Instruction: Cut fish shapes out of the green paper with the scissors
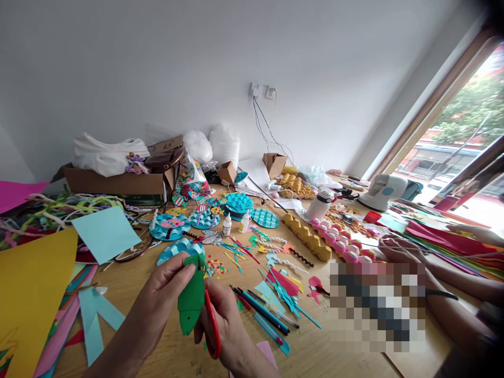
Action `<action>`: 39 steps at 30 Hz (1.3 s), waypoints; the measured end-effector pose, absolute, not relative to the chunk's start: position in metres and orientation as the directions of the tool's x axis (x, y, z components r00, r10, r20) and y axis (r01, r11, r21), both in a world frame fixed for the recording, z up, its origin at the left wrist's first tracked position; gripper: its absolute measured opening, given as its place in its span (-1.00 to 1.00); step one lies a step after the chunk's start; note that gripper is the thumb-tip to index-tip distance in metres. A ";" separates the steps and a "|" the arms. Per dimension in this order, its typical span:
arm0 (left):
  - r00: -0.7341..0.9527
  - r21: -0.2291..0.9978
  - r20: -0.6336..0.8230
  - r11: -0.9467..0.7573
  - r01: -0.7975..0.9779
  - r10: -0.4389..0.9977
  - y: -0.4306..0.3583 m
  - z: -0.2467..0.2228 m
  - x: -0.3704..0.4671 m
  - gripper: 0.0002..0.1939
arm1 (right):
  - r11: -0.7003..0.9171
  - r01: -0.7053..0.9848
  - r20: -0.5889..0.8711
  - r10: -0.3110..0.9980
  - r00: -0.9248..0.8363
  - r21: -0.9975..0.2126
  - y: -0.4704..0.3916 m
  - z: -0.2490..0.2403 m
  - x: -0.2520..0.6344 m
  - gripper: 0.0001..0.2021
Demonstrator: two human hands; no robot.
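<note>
A fish-shaped piece of green paper (190, 300) with a small dark dot near its lower tip is pinched between the thumb and fingers of my left hand (167, 281). My right hand (228, 310) grips scissors with red handles (213, 336) close against the paper's right edge. The scissor blades are mostly hidden behind the paper and my fingers. Just beyond my hands lie a blue wavy paper disc (177, 253) and tiny coloured paper scraps (216, 266). Several pens (264, 311) rest to the right of my right hand.
Small glue bottles (227, 226) stand behind the scraps, near decorated blue discs (170, 224). At left are yellow paper (35, 294) and light blue paper (106, 231). Egg-carton strips (307, 236) run along the right, where another person's hands (405, 254) rest. A cardboard box (114, 181) sits against the wall.
</note>
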State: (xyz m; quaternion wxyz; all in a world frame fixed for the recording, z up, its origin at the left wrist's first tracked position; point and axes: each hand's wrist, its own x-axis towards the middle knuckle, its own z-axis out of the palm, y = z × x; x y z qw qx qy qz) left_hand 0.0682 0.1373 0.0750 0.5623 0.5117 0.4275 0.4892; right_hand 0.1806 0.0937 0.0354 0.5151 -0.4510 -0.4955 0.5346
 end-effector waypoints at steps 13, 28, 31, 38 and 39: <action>0.293 0.984 0.009 0.044 -0.173 0.956 0.144 0.067 0.062 -0.78 | 0.046 -0.041 0.048 0.998 -0.039 -0.998 0.095 0.031 0.183 -0.49; 0.284 0.982 -0.008 0.061 -0.177 0.959 0.146 0.069 0.059 -0.77 | 0.054 -0.009 0.054 0.997 -0.057 -0.999 0.093 0.038 0.185 -0.51; 0.279 0.987 0.008 0.036 -0.155 0.960 0.148 0.068 0.057 -0.72 | 0.067 0.017 0.065 0.996 -0.068 -0.998 0.093 0.039 0.186 -0.53; 0.367 0.987 0.008 0.052 -0.154 0.930 0.148 0.070 0.054 -0.68 | 0.072 -0.003 0.072 0.994 -0.085 -0.997 0.092 0.038 0.187 -0.55; 0.367 0.986 0.013 0.049 -0.159 0.930 0.148 0.070 0.054 -0.68 | 0.065 -0.013 0.066 0.994 -0.089 -0.998 0.093 0.038 0.187 -0.54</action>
